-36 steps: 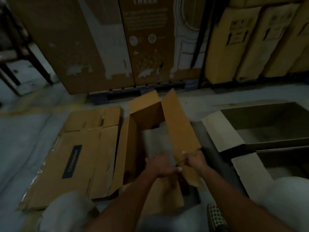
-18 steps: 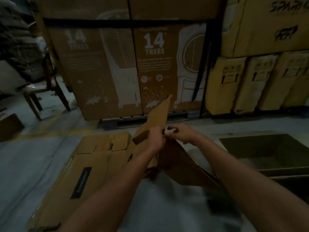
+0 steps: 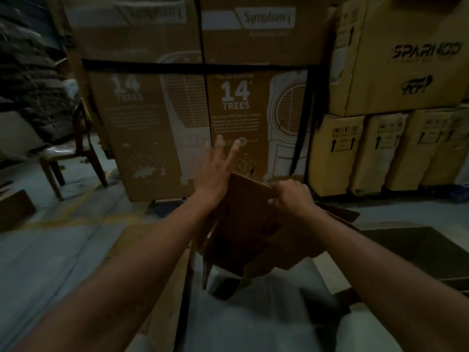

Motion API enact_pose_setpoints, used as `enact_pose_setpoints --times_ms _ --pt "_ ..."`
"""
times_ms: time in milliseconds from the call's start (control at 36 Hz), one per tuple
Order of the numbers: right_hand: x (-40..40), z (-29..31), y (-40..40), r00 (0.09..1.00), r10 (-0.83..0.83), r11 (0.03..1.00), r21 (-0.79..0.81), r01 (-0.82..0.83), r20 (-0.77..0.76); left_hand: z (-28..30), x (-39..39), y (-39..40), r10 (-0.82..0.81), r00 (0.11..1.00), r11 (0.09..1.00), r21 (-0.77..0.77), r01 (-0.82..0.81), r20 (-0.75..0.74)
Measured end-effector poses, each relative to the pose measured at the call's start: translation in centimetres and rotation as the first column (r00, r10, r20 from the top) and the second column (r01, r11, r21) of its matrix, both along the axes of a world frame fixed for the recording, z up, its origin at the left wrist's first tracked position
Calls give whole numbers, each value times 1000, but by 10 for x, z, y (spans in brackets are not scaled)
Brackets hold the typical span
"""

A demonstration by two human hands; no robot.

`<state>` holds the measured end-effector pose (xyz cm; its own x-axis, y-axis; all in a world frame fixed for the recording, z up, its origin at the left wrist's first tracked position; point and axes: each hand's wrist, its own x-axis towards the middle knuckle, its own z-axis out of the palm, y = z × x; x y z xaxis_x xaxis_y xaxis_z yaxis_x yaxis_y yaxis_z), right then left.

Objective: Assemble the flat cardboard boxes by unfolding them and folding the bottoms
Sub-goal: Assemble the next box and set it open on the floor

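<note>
A brown cardboard box (image 3: 248, 224), partly unfolded, is raised in front of me above my lap. My right hand (image 3: 291, 196) grips the top edge of its upper flap, fingers curled over the rim. My left hand (image 3: 215, 171) is up at the flap's left corner with its fingers straight and spread, the palm side against or just beside the cardboard. The box's lower flaps hang down in shadow. A stack of flat boxes (image 3: 154, 275) lies on the floor at my left, mostly behind my left forearm.
An assembled open box (image 3: 426, 252) stands on the floor at the right. Tall printed cartons (image 3: 193, 110) form a wall straight ahead, smaller cartons (image 3: 380, 153) at the right. A wooden chair (image 3: 71, 158) stands at the left on the grey floor.
The view has tilted up and the box has risen with my hands. My left hand let go of the flap and opened its fingers; my right hand kept its grip on the top edge.
</note>
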<state>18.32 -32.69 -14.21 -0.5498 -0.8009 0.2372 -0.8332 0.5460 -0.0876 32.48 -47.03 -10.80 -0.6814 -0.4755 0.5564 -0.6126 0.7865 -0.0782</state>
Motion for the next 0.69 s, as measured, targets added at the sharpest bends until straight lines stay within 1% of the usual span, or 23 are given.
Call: enact_pose_setpoints --times_ms 28,56,83,111,139,222,250,306,361,444,472,528,583,611,667,694 --pt "3 5 -2 999 7 1000 4 -7 -33 6 4 -3 0 993 997 -75 9 122" --pt "5 11 -3 998 23 1000 5 -23 -64 10 7 -6 -10 972 996 -84 31 236" --pt "8 17 -4 995 44 999 -2 -44 -90 14 10 -7 -25 950 997 -58 45 310" --pt "11 22 -5 992 64 998 -20 -67 -111 15 14 -10 -40 946 998 -26 51 322" --pt "14 27 -6 989 82 996 -37 -87 -124 15 18 -13 -50 960 998 -30 60 275" --pt "22 42 -8 982 118 991 -50 -127 -150 17 29 -22 -44 996 985 -161 57 82" --pt "23 49 -8 980 130 990 -34 -137 -150 19 32 -25 -42 998 980 -190 51 52" --pt "26 63 -9 980 148 989 14 -147 -133 22 38 -27 -74 997 979 -193 71 -7" --pt "28 77 -10 987 120 988 106 -108 -110 25 45 -28 -92 995 986 -145 84 -44" --pt "28 95 -9 991 38 945 328 8 -132 29 55 -34 -85 992 982 -175 68 -93" --pt "26 98 -8 991 29 935 353 18 -128 29 58 -37 -85 991 983 -170 67 -102" --pt "22 102 -8 991 53 947 322 -11 -120 32 62 -39 -69 993 989 -135 56 -96" --pt "20 99 -8 985 82 967 250 -42 -150 43 64 -42 -17 999 998 -58 15 -37" --pt "22 97 -8 981 84 974 221 -44 -175 50 65 -45 9 1000 1000 10 -9 26" --pt "28 94 -11 973 85 980 194 -43 -215 64 69 -52 16 979 988 148 -47 203" --pt "31 94 -14 972 86 981 190 -44 -220 68 71 -55 6 959 980 190 -62 284"
